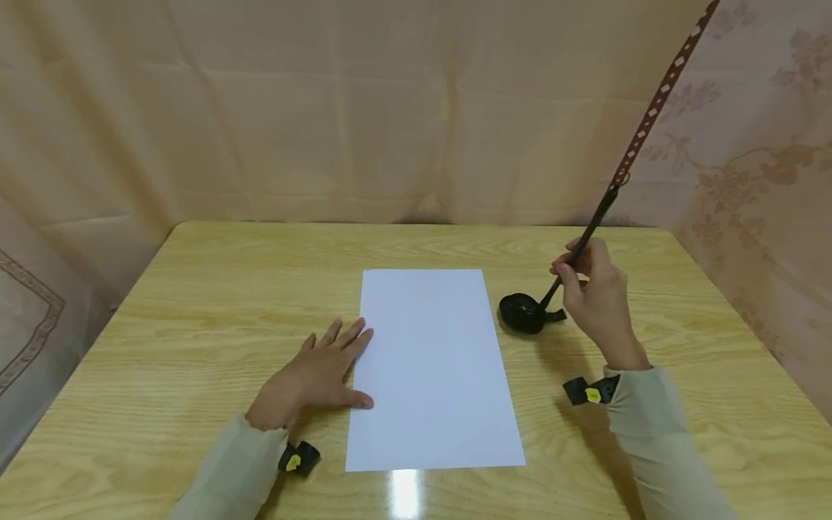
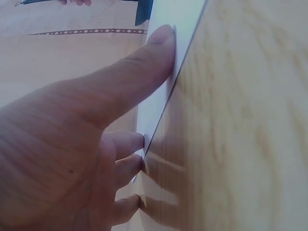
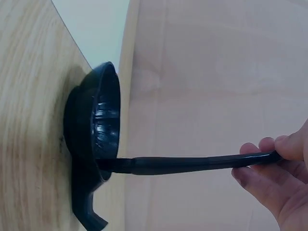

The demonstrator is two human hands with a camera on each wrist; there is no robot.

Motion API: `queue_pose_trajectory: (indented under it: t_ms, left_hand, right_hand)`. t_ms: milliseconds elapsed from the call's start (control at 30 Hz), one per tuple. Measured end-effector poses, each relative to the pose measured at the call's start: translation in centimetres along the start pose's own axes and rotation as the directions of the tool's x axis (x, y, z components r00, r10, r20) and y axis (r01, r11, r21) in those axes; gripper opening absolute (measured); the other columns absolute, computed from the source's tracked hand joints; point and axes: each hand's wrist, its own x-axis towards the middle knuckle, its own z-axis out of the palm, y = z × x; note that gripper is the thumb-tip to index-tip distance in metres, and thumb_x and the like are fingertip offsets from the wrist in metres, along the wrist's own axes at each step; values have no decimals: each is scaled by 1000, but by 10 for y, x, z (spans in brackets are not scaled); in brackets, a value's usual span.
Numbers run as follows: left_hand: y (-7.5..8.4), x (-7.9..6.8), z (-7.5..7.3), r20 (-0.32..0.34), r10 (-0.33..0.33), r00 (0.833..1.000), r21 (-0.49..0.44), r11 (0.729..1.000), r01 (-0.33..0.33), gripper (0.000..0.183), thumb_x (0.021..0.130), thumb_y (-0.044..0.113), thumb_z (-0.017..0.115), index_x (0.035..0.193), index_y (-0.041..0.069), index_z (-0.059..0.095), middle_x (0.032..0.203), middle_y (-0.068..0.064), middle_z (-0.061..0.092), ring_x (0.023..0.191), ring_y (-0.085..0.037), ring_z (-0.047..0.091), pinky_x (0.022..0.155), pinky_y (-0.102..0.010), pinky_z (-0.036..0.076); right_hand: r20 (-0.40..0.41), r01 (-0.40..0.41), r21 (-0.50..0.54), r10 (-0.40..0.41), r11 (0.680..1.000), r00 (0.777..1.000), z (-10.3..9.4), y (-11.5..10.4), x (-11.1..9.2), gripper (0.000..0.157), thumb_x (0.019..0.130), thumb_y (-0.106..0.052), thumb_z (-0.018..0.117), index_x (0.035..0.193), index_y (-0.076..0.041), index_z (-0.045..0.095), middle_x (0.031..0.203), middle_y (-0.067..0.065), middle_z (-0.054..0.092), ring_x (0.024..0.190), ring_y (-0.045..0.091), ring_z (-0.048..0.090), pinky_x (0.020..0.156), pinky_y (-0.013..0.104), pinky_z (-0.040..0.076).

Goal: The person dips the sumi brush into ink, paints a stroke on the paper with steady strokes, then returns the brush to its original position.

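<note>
A sheet of white paper [image 1: 432, 368] lies flat on the wooden table, in front of the person. At its left edge rests the left hand [image 1: 318, 372], fingers spread, with the thumb [image 2: 144, 67] and some fingertips touching the sheet. The right hand [image 1: 598, 296] pinches the long handle [image 3: 183, 164] of a black ladle [image 1: 523, 314] between thumb and fingers. Its bowl [image 3: 107, 115] is low, at or just over the table right of the paper, while the handle leans up to the right. A short bent stub [image 3: 89, 214] juts out beneath the bowl; whether it is a separate piece I cannot tell.
The pale wood table [image 1: 227, 289] reaches back to a beige curtain [image 1: 312, 108]. At the right hangs a flowered cloth [image 1: 760, 159] with a brown diamond-patterned border [image 1: 663, 94] behind the ladle handle. A light glare [image 1: 404, 495] shows on the table below the paper.
</note>
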Motion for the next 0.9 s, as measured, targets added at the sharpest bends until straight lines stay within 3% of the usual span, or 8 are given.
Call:
queue_pose_trajectory:
  t_ms: [200, 433, 633, 900]
  left_hand:
    - [0, 1, 0, 7, 0, 1000, -1, 1000, 0, 100, 69, 57, 65, 144, 13, 15, 151, -4, 5, 136, -35, -1, 100, -64, 9]
    - [-1, 1, 1, 13, -2, 1000, -10, 1000, 2, 101, 68, 57, 65, 145, 14, 15, 151, -4, 4, 136, -35, -2, 100, -63, 8]
    - [-2, 1, 0, 3, 14, 1000, -4, 1000, -14, 100, 70, 57, 64, 144, 13, 15, 151, -6, 4, 136, -37, -1, 100, -64, 9]
    - [-3, 0, -2, 6, 21, 1000, -14, 1000, -20, 101, 70, 58, 64, 144, 11, 15, 151, -7, 5, 135, -38, -1, 99, -65, 8]
  right_hand:
    - [-48, 27, -14, -28, 1000, 998, -5, -3, 3, 22, 83, 5, 56, 103, 8, 47, 83, 16, 61, 76, -19, 49, 62, 0, 40]
    - [2, 30, -35, -30, 999, 1000, -3, -5, 0, 22, 84, 2, 56, 104, 6, 48, 85, 13, 61, 74, 18, 63, 62, 0, 40]
    - [-50, 25, -19, -26, 1000, 998, -6, -7, 3, 21, 84, 2, 57, 103, 8, 49, 83, 14, 62, 75, -8, 55, 62, 0, 40]
    - [-37, 25, -44, -27, 999, 999, -5, -7, 3, 23, 83, 1, 58, 103, 6, 49, 83, 14, 62, 75, -16, 51, 61, -1, 39]
